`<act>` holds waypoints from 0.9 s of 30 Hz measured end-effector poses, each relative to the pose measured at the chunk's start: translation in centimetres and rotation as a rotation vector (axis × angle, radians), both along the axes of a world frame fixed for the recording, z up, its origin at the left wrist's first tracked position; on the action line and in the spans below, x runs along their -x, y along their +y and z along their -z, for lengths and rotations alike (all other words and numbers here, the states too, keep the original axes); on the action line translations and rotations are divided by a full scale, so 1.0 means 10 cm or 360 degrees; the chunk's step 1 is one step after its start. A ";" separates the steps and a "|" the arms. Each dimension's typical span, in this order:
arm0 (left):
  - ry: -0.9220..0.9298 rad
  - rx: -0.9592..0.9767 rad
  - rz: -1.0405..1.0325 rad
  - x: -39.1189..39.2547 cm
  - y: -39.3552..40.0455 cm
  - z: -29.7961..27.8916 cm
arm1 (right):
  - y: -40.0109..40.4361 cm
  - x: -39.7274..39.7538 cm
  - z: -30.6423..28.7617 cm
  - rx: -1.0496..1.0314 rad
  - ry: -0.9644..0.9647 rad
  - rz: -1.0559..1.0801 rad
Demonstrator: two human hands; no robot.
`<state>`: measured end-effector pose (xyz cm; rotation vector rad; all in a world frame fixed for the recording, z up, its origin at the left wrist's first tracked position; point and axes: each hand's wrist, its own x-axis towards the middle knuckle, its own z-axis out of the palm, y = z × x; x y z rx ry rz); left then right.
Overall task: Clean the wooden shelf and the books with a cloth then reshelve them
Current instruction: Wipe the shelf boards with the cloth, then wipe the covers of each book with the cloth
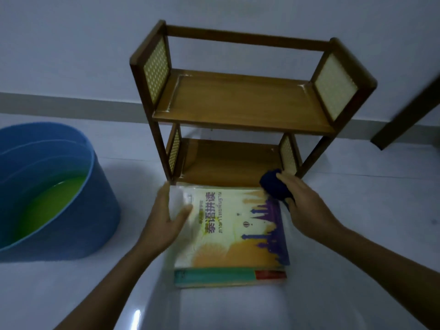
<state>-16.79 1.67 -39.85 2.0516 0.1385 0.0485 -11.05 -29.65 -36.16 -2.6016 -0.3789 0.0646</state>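
Observation:
A small two-tier wooden shelf (240,103) with woven side panels stands on the floor against the wall, both tiers bare. In front of it a stack of books lies flat; the top book (238,232) has a yellow and purple cover, and a teal-edged book (214,277) shows beneath it. My left hand (166,217) grips the top book's left edge. My right hand (302,206) presses a dark blue cloth (273,184) on the book's far right corner.
A blue plastic basin (47,194) holding greenish liquid sits on the floor to the left. A dark wooden furniture leg (409,110) slants at the far right. The floor (357,198) is glossy white tile.

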 end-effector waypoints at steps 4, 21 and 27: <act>0.0420 -0.0470 0.0723 0.44 -0.02 0.31 | 0.28 0.65 0.53 0.0088 0.0192 0.0050; 0.0291 -0.0668 0.0794 0.36 0.15 0.45 | 1.04 0.94 0.72 0.0244 -0.0255 -0.0428; 0.0331 -0.0545 0.0742 0.36 0.18 0.46 | 1.16 0.46 0.77 0.0327 -0.0275 -0.0632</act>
